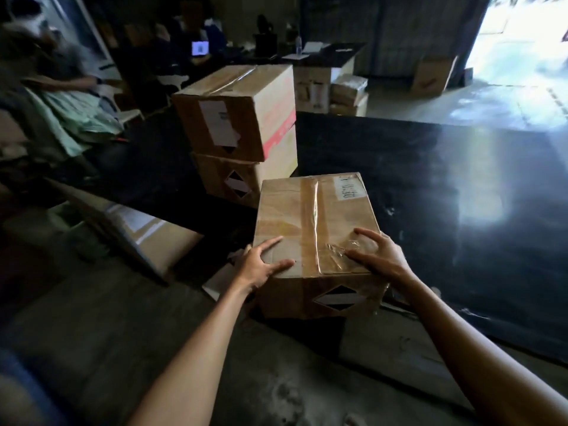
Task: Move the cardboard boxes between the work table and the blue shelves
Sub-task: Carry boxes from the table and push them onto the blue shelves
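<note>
- A taped cardboard box (313,222) sits at the near edge of the dark worktop (430,195), a little below the centre of the frame, its long side running away from the camera.
- The left hand (261,262) lies on the box's near left corner, fingers spread flat over the top and the thumb on the top too; its grip is wide and loose, pressing rather than clasping.
- The right hand (379,253) rests on the near right corner, fingers arched and splayed over crumpled clear tape (341,250); this grip is also wide, with nothing closed inside it.
- A strip of shiny brown tape runs down the middle of the box's top, and a small white label (349,189) sits at its far right corner.
- The box's near face carries a black-and-white diamond sticker (335,298).
- Just beyond it, in the upper middle of the frame, two larger cardboard boxes stand stacked on the same worktop: the upper stacked box (236,109) has a white label and a pink band, and the lower stacked box (246,179) shows a diamond sticker.
- The near box stands close to the stack; whether they touch I cannot tell.
- At the left of the frame, an open carton (138,232) rests lower down, beside the worktop.
- Seated people appear blurred in the upper left.
- More cartons (433,73) stand on the floor in the upper right, near a bright doorway.
</note>
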